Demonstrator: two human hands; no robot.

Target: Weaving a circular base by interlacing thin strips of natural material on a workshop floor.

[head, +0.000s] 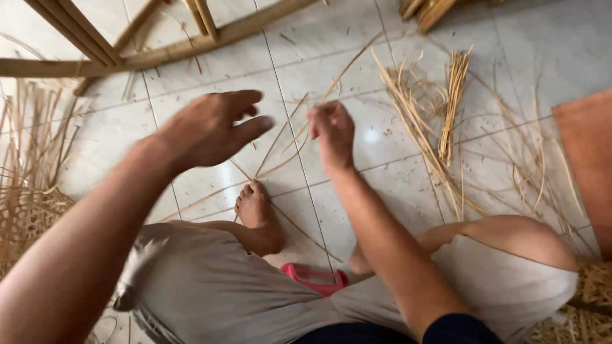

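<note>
I sit on a white tiled floor (pixel 395 51) with my legs folded. My right hand (pixel 331 130) is closed around thin rattan strands (pixel 280 137) that cross on the floor and run under the toes of my foot (pixel 254 207). My left hand (pixel 213 127) hovers beside it, fingers spread, holding nothing; it is slightly blurred. One long strand (pixel 350 64) rises from my right hand toward the far right.
A loose bundle of rattan strips (pixel 440 114) lies at the right. A wooden frame (pixel 127 54) stands at the top left. Woven rattan work (pixel 25 210) sits at the left edge. A pink sandal (pixel 315 277) lies between my legs. An orange panel (pixel 590 159) is at the right.
</note>
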